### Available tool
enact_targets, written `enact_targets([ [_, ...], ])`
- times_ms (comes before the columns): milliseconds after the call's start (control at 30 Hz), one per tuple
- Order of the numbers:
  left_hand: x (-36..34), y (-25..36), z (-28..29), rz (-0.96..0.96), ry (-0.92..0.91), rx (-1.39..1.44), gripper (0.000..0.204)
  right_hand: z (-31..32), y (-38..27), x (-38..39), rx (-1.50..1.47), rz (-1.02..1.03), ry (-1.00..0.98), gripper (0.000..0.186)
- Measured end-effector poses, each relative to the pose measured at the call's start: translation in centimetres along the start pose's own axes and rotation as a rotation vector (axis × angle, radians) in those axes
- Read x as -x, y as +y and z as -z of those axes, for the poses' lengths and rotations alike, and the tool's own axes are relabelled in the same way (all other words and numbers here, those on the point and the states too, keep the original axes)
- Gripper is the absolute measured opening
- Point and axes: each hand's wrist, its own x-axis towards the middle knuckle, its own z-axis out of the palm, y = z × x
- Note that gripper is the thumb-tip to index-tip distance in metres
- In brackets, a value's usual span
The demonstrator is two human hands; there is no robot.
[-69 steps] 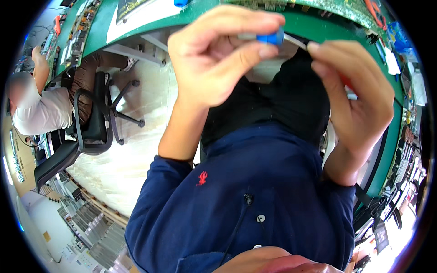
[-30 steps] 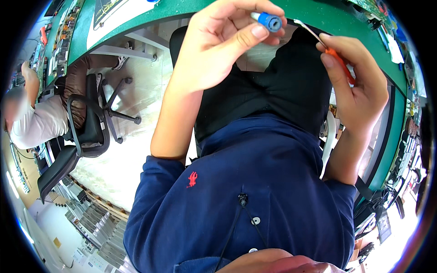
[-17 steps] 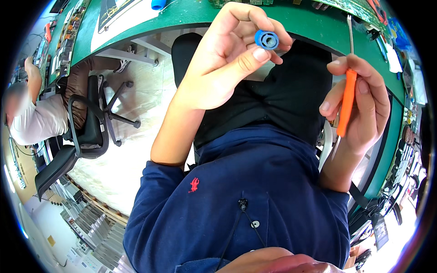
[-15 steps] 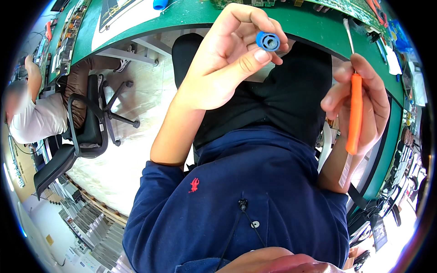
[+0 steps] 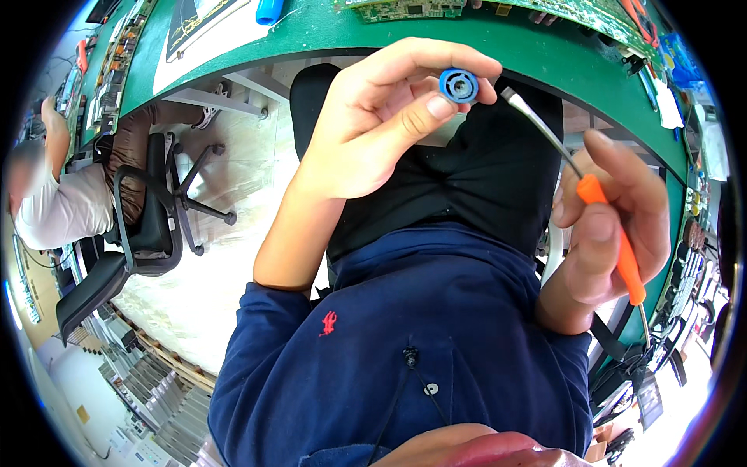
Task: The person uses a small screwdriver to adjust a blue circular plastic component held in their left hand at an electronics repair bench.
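Observation:
My left hand [image 5: 366,124] pinches a small blue round plastic piece [image 5: 446,84] between thumb and fingertips. Its hollow end, with rings inside, faces me. On the right, my right hand [image 5: 650,206] grips a screwdriver [image 5: 627,265] by its orange handle. The flat metal tip slants up and left, a short gap away from the blue piece. A thin metal rod also shows at the lower end of the handle. Both hands are in front of the green table's near edge, above my lap.
On the green table [image 5: 311,33] lie a blue cylinder [image 5: 269,11], a green circuit board [image 5: 412,9] and a white sheet [image 5: 175,71]. Tools and a blue bag [image 5: 685,66] are at the right. A person [image 5: 70,198] sits on a black chair [image 5: 148,233] to the left.
The screwdriver has turned from upright to slanting, its tip swinging left and down toward the blue piece. My right-hand grip has shifted. My left hand has lowered slightly with the blue piece.

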Motion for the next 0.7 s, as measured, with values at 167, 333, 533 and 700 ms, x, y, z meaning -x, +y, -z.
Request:
enact_targets([
  [167,0.1,-0.2,-0.1,0.021,-0.007,0.023,0.033,0.0,0.9,-0.4,0.052,0.196,0.014,0.022],
  [333,0.0,0.0,-0.6,-0.037,-0.007,-0.053,0.031,0.6,0.9,-1.0,0.127,0.276,-0.031,0.021],
  [533,0.0,-0.3,-0.4,-0.044,-0.052,-0.101,0.03,0.4,0.6,-1.4,0.178,0.262,-0.046,0.02],
  [700,0.0,-0.1,-0.3,0.001,-0.079,-0.125,0.028,0.3,0.0,-2.0,0.3,0.252,-0.07,0.021],
])
